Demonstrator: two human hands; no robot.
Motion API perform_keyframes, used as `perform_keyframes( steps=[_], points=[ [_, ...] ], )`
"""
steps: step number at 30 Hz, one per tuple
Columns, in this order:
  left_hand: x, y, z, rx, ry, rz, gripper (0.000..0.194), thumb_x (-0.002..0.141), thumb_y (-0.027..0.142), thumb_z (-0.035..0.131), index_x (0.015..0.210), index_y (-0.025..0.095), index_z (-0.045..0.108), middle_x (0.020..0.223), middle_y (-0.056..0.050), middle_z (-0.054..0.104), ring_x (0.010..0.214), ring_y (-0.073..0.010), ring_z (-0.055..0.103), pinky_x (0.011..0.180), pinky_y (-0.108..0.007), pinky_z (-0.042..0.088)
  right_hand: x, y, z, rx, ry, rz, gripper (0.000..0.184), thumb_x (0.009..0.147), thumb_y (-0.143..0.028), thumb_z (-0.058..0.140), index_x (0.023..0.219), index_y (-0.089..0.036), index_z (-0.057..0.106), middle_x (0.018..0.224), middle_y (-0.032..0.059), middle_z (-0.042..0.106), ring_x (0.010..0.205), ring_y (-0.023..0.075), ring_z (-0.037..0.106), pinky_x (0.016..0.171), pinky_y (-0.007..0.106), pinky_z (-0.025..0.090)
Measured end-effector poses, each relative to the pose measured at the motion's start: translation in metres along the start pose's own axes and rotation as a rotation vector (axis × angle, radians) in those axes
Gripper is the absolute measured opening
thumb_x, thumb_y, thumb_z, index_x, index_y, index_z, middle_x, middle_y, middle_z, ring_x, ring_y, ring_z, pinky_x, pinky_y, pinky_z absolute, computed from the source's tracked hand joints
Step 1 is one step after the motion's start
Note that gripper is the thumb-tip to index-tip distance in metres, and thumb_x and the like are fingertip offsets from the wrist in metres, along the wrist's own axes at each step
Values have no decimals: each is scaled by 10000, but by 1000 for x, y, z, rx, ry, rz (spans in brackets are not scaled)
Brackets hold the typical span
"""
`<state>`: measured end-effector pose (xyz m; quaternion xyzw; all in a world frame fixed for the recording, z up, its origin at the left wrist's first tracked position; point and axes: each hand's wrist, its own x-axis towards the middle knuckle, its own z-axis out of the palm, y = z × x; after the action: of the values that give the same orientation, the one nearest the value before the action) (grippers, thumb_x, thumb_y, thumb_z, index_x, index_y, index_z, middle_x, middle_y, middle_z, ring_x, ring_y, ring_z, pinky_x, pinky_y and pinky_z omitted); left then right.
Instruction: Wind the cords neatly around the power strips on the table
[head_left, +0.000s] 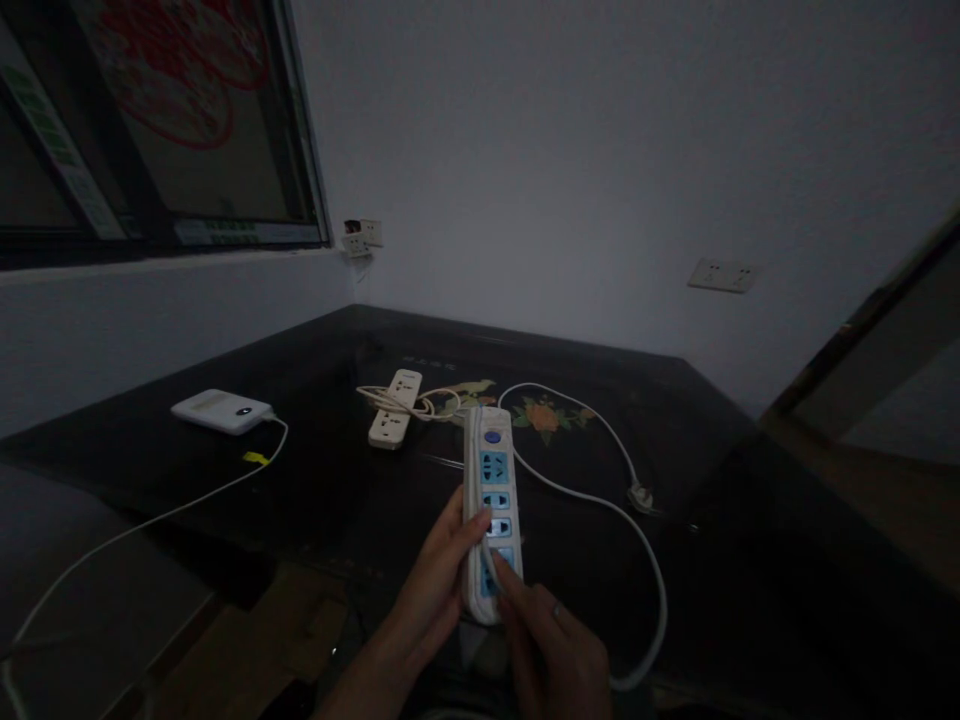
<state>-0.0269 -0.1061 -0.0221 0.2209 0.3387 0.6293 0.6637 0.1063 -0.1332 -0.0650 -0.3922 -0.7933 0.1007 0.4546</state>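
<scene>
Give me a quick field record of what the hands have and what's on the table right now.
left hand: grips the blue-faced power strip from its left side
right hand: fingertips rest on the strip's near end
strip cord: loops right across the table to a loose plug
second power strip: lies flat farther back, cord bundled beside it
power bank: far left, white cable attached
table: dark, glossy
light: dim

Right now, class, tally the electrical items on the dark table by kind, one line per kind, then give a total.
Power strips: 2, the blue-socketed strip gripped by the left hand and touched by the right hand, and the small white strip
Power banks: 1, the power bank
Total: 3
</scene>
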Motion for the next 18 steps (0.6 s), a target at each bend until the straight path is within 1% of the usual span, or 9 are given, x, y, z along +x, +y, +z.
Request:
perform_keyframes(
  steps=[2,4,5,7,9,11,14,16,18],
  points=[
    [-1,-1,1,-18,-10,9,542,768,312,727,1256,184,531,1169,-121,661,1053,-267,638,876,-337,522,0,1,1,-11,8,-7,374,968,-256,390,1279,-222,596,680,47,630,550,119,611,520,181,484],
    [-3,-2,4,-30,-21,32,587,792,335,704,1321,211,482,1250,-129,618,1134,-287,595,911,-364,511,0,2,1,-35,7,-20,379,973,-267,377,1277,-225,599,654,42,617,534,115,602,506,173,474],
    [-4,-3,6,-33,-29,34,607,808,352,684,1354,239,444,1296,-129,588,1166,-301,573,906,-389,516,1,2,0,-48,8,-25,380,975,-274,373,1275,-228,601,649,41,615,531,114,603,504,170,473],
    [-6,-4,11,-36,-29,19,615,827,396,651,1379,306,393,1368,-117,526,1185,-334,556,842,-442,545,2,4,0,-70,14,-30,381,977,-286,367,1269,-236,607,662,44,626,540,116,614,520,170,483],
    [-8,-6,15,-32,-4,1,577,822,432,642,1344,324,420,1383,-111,506,1150,-355,577,768,-465,565,3,5,0,-91,24,-35,384,977,-294,362,1265,-242,610,688,51,646,560,124,636,542,175,499],
    [-9,-7,17,-9,36,-3,525,810,450,649,1282,285,488,1337,-121,544,1089,-336,615,737,-438,570,4,5,0,-109,32,-47,388,978,-289,353,1264,-244,611,714,58,665,580,129,653,550,176,506],
    [-6,-8,16,32,79,5,524,785,470,667,1233,229,541,1238,-140,618,963,-272,659,723,-368,556,5,6,-3,-140,16,-71,390,977,-286,353,1265,-238,610,695,55,661,568,124,652,517,162,491],
    [-3,-9,14,52,71,11,542,772,472,680,1231,217,545,1214,-145,635,905,-243,662,715,-342,543,6,7,-5,-154,-4,-79,396,979,-294,344,1262,-231,612,671,49,648,549,122,644,500,160,482],
    [-2,-10,12,79,43,23,530,786,460,671,1236,214,537,1225,-148,630,888,-226,656,717,-330,534,6,7,-6,-161,-9,-81,409,984,-305,321,1250,-232,622,663,47,643,535,122,638,486,163,477]
  ],
)
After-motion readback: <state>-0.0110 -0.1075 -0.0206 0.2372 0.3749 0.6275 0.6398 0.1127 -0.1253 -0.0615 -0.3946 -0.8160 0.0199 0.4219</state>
